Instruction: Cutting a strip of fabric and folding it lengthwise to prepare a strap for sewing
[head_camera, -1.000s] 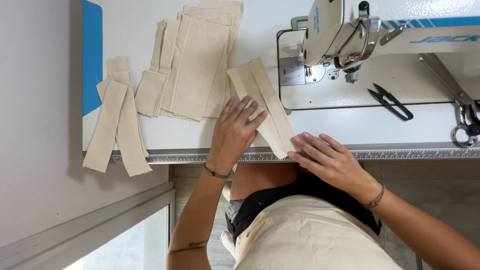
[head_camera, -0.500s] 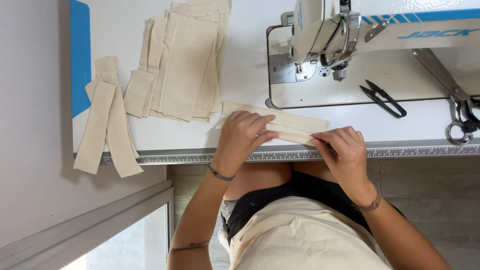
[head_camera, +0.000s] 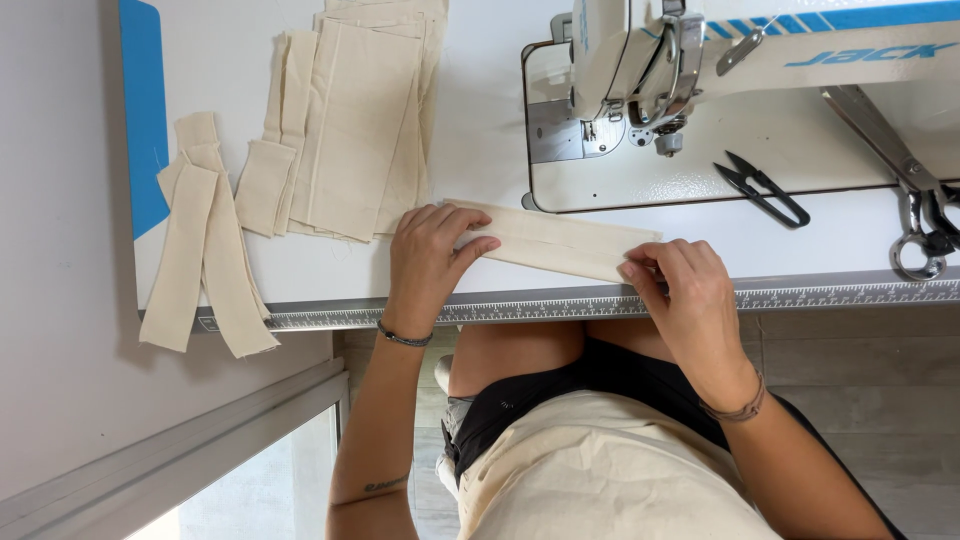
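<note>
Fingers of the left hand (head_camera: 428, 255) press flat on one end of a folded cloth strip (head_camera: 560, 243), and the right hand (head_camera: 685, 295) pinches the other end between thumb and fingertips. The strip lies along the front edge of the sewing table (head_camera: 470, 130), just behind the ruler strip (head_camera: 560, 303) there. It looks soft, thin and light, so it would likely bend and unfold if let go. The ends seem the best places to hold it, to keep the fold shut.

Behind it stands the sewing machine (head_camera: 700, 110), with small black snips (head_camera: 760, 190) on its base and big scissors (head_camera: 925, 225) near the right edge. A pile of cloth pieces (head_camera: 355, 120) sits toward the back left, and long strips (head_camera: 205, 250) hang over the front left corner. Nothing lies on the strip.
</note>
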